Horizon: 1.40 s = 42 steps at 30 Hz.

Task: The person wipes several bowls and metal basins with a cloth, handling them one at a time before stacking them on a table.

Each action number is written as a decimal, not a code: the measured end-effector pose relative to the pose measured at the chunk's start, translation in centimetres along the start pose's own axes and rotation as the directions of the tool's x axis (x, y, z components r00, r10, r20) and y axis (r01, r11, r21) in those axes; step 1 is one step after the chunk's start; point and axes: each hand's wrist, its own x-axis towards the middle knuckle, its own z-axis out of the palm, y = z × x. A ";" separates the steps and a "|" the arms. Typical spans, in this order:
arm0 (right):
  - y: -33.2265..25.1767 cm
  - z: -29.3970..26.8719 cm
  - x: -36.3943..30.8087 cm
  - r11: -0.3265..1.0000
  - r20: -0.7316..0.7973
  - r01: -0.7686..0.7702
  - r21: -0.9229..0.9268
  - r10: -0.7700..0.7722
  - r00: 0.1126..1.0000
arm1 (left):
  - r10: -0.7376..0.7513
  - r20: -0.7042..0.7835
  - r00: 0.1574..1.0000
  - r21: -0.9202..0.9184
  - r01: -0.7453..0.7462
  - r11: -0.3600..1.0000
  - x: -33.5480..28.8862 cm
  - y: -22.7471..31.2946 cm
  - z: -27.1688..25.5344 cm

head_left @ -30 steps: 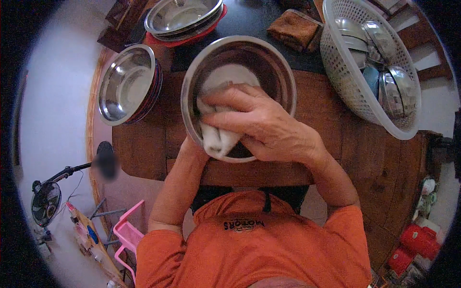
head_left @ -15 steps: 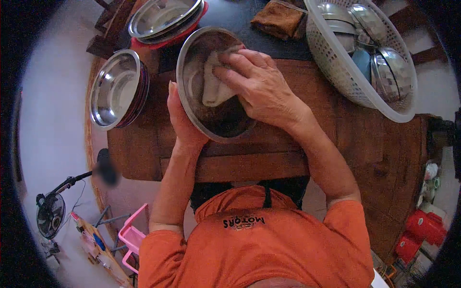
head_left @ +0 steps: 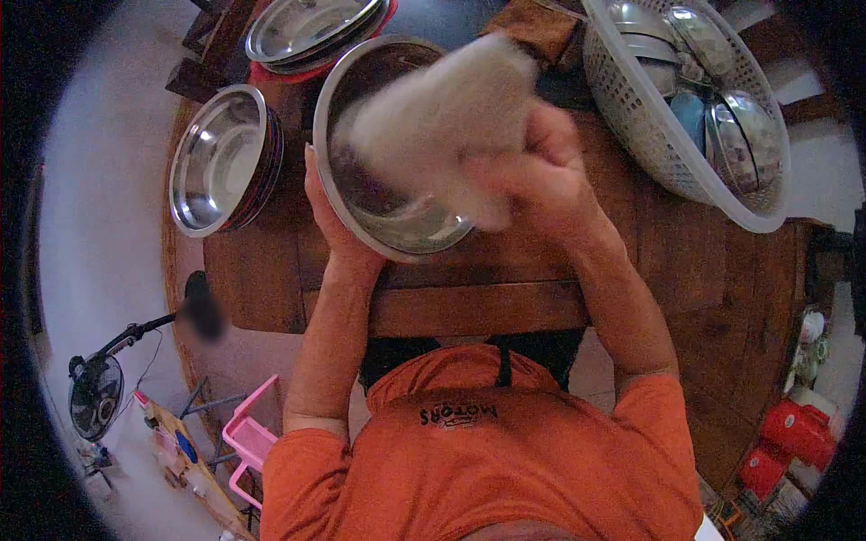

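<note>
My left hand point(head_left: 341, 221) grips the lower left side of a steel bowl point(head_left: 424, 236), thumb outside near the rim. The bowl is tilted, its opening facing me, above the front of the wooden table point(head_left: 487, 302). A whitish cloth point(head_left: 442, 104), smeared by motion, spreads over the bowl's opening and hides part of the inside. My right hand point(head_left: 541, 176) pinches this cloth at the bowl's right side, fingers closed on it.
Stacked steel bowls point(head_left: 221, 162) stand at the left. Behind them, wide steel basins point(head_left: 311, 32) rest on something red. A white plastic basket point(head_left: 631, 126) of steel bowls stands at the right, beside a folded brown cloth point(head_left: 532, 32). A fan point(head_left: 96, 397) is at lower left.
My right hand has drawn back to the right from inside the bowl. The cloth, bunched before, is now lifted and spread out. The bowl has shifted slightly left.
</note>
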 end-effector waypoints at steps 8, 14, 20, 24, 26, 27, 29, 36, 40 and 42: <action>3.3 1.0 1.0 0.633 0.150 0.425 -0.647 -0.441 0.885 | 0.214 -0.119 0.970 0.510 -0.125 0.851 -0.3 -1.5 -3.5; 3.1 1.2 0.9 0.594 0.446 0.565 -0.573 -0.352 0.823 | -0.015 -0.246 0.969 0.201 0.066 0.977 -1.6 -1.0 -5.0; 1.1 -2.3 1.8 0.205 0.256 0.542 -0.815 -0.711 0.655 | -0.021 -0.243 0.970 0.189 0.068 0.980 -0.4 -0.3 -3.2; 1.3 -4.3 2.8 0.114 0.190 0.448 -0.887 -0.794 0.577 | 0.002 -0.254 0.967 0.178 0.045 0.983 0.0 0.0 -1.4; 2.5 -4.4 3.0 0.102 0.265 0.439 -0.892 -0.669 0.694 | 0.018 -0.259 0.966 0.169 0.027 0.985 0.2 0.2 -0.7; 3.0 -4.2 2.9 0.107 0.269 0.431 -0.896 -0.642 0.718 | 0.024 -0.261 0.965 0.164 0.020 0.986 0.2 0.2 -0.4; 3.3 -3.9 2.7 0.175 0.244 0.427 -0.887 -0.609 0.755 | 0.043 -0.262 0.964 0.160 0.000 0.987 0.4 0.4 0.2; 4.1 -3.0 2.0 0.400 0.177 0.342 -0.851 -0.394 0.902 | 0.103 -0.289 0.952 0.135 -0.066 0.989 0.1 0.7 1.5; 2.9 -0.9 1.6 0.286 0.235 0.362 -0.887 -0.395 0.888 | 0.108 -0.295 0.949 0.114 -0.077 0.991 -0.3 0.7 1.7; 2.7 -0.5 1.4 0.184 0.182 0.278 -0.943 -0.413 0.892 | 0.089 -0.285 0.955 0.093 -0.065 0.994 -0.1 0.5 1.8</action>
